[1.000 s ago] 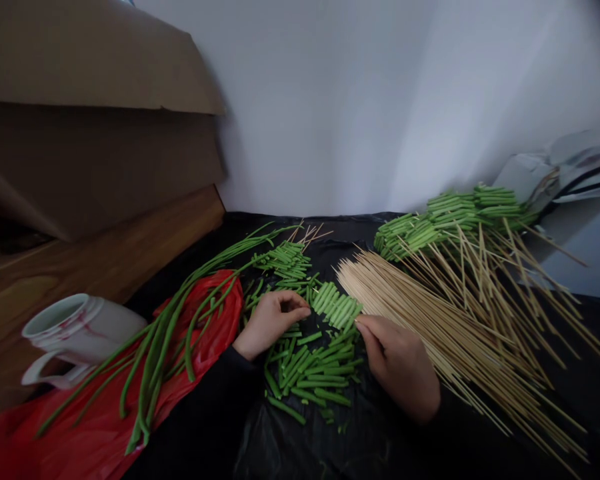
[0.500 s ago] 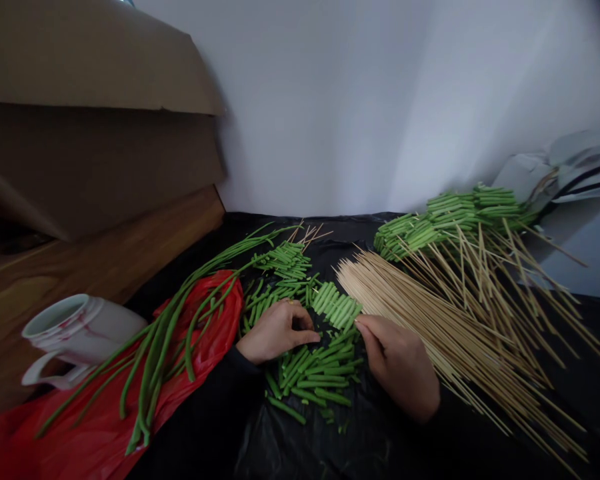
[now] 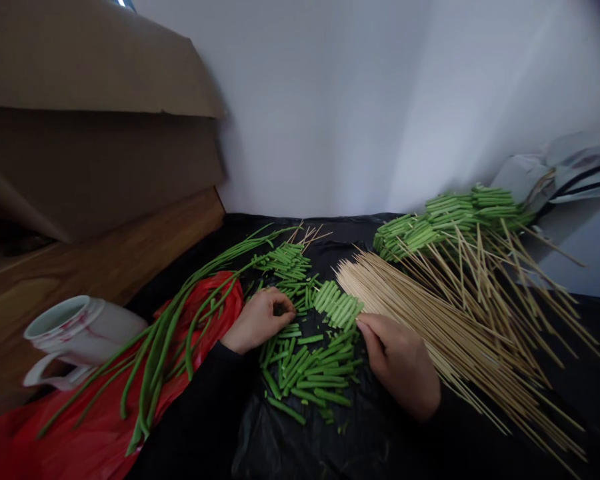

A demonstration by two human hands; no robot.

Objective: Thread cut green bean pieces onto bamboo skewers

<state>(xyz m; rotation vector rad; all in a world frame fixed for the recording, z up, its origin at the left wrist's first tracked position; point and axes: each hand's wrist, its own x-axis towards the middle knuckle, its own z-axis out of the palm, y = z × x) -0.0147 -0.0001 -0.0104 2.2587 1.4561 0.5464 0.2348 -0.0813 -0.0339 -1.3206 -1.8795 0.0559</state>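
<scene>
My right hand (image 3: 400, 367) pinches the near end of a bamboo skewer, most of which is hidden. A row of cut green bean pieces (image 3: 337, 305) is threaded side by side on it, reaching away to the left. My left hand (image 3: 261, 320) is over the loose cut bean pieces (image 3: 320, 373), thumb and fingertips brought together. Whatever lies between those fingertips is hidden. Beyond it are more cut pieces and a small stack of threaded beans (image 3: 285, 260) with skewer ends sticking out.
A pile of bare bamboo skewers (image 3: 440, 327) lies at right, below a heap of filled bean skewers (image 3: 445, 217). Long whole beans (image 3: 155, 360) rest across a red plastic bag (image 3: 200, 327). A white pitcher (image 3: 85, 333) and a cardboard box (image 3: 95, 147) stand at left; a wall rises behind.
My left hand has moved left, away from the threaded row, toward the loose cut pieces, and its fingertips have closed. My right hand keeps its hold on the skewer, almost still.
</scene>
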